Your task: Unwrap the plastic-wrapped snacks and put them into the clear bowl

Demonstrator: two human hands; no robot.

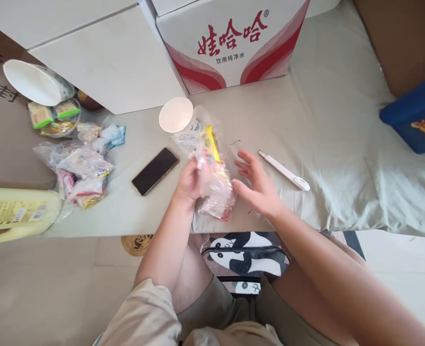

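My left hand is closed around the side of a clear plastic bag with small wrapped items in it. A yellow packet shows at the bag's upper end, and red print shows near its lower end. To the right of the bag, my right hand is open, its fingers apart and the thumb close to the plastic; I cannot tell whether it touches. A white paper cup stands just behind the bag. A white utility knife lies right of my right hand, and a dark phone lies left of my left hand.
Several plastic-wrapped snacks lie in a heap at the left, near a tipped paper cup. A yellow jug sits at the left edge. A white and red carton stands at the back, a blue container at the right.
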